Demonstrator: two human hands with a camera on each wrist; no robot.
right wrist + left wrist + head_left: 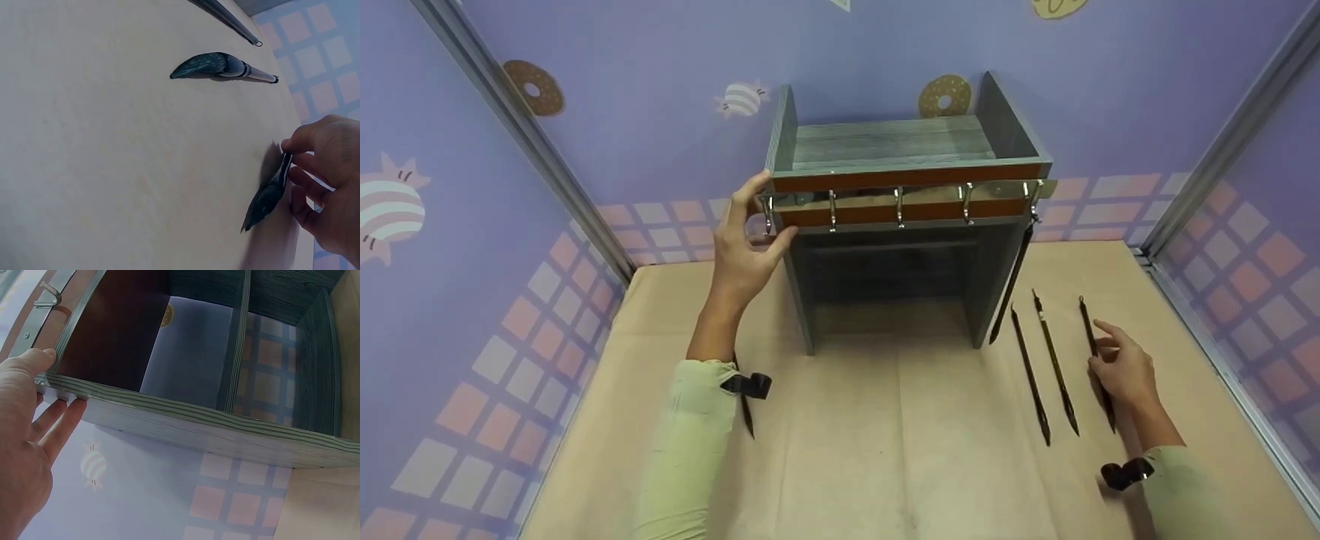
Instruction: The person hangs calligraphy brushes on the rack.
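Standing at the back of a tan paper-covered table (847, 450) is a grey wood-grain shelf unit (900, 225), boxy, with an open top tray, an open bay below, and an orange-brown front rail carrying a row of shiny metal hooks (898, 206). One long dark calligraphy brush (1011, 283) hangs from the hook at the unit's right end, its tip down by the unit's right leg.

The person's left hand (744, 251) grasps the unit's upper left corner: the thumb lies over the top edge, and the fingers (62, 417), fairly straight, press against the outer side panel. The top tray looks empty from the head view.

To the right of the unit, three more slim dark brushes lie side by side on the paper, handles pointing toward the back wall. The right hand (1125, 371) rests on the rightmost brush (1091, 337), the one farthest from the unit, with thumb and fingertips pinching its thin handle just above the tapered dark bristle head (264, 202). The brush lies on the paper. The other two brushes (1046, 367) lie untouched between that hand and the unit.

A further dark brush (746, 416) lies left of the unit's front, partly hidden by the pale green left sleeve (690, 442).
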